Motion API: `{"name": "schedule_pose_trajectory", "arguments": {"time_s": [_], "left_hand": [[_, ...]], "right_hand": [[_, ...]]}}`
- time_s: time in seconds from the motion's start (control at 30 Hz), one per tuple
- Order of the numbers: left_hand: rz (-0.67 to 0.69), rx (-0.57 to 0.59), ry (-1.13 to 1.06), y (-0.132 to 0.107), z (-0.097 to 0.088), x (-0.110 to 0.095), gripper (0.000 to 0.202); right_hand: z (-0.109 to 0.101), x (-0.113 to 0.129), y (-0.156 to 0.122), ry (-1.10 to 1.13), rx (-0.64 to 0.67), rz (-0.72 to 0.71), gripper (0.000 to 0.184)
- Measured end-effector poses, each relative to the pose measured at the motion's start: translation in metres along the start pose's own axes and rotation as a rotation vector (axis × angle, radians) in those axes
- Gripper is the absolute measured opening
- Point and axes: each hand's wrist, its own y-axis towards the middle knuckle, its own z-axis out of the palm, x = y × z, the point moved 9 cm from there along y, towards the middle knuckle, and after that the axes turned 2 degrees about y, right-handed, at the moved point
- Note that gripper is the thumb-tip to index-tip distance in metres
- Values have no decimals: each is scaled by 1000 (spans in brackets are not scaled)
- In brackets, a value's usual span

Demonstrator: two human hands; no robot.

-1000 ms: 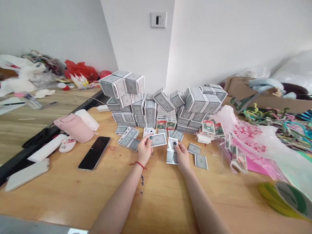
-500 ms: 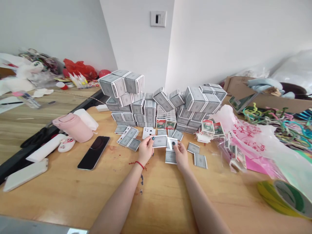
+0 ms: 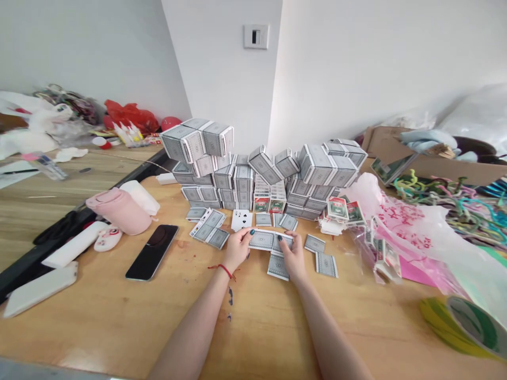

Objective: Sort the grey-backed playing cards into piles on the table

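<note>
My left hand (image 3: 238, 250) pinches the left end of a grey-backed playing card (image 3: 261, 239), its thumb on top. The right end of that card meets another grey-backed card, which my right hand (image 3: 293, 255) grips between thumb and fingers; whether they overlap or are joined, I cannot tell. Just below the held cards, a card with folded-up edges (image 3: 278, 267) lies on the table. More loose cards (image 3: 209, 228) lie beyond my left hand, near a face-up spade card (image 3: 241, 219). To the right of my right hand lies another folded card (image 3: 326, 264).
Behind the hands stands a wall of card cubes (image 3: 243, 182), stacked high at both ends. A black phone (image 3: 152, 252) and pink pouch (image 3: 119, 210) lie left. On the right are card boxes (image 3: 338, 208), a plastic bag (image 3: 415, 221) and a tape roll (image 3: 463, 324).
The two held cards have come together edge to edge, and the right one now shows its patterned back. The view has tilted up slightly.
</note>
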Motion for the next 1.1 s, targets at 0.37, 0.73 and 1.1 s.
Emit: {"name": "schedule_pose_trajectory", "arguments": {"time_s": [0.37, 0.73, 1.1], "left_hand": [[-28, 34, -17, 2, -2, 8, 39], [-32, 55, -18, 0, 3, 5, 38], [-33, 81, 20, -1, 8, 2, 39]], "right_hand": [[17, 18, -3, -80, 240, -15, 36], [17, 13, -2, -48, 251, 34, 34], [22, 0, -7, 135, 338, 260, 43]]}}
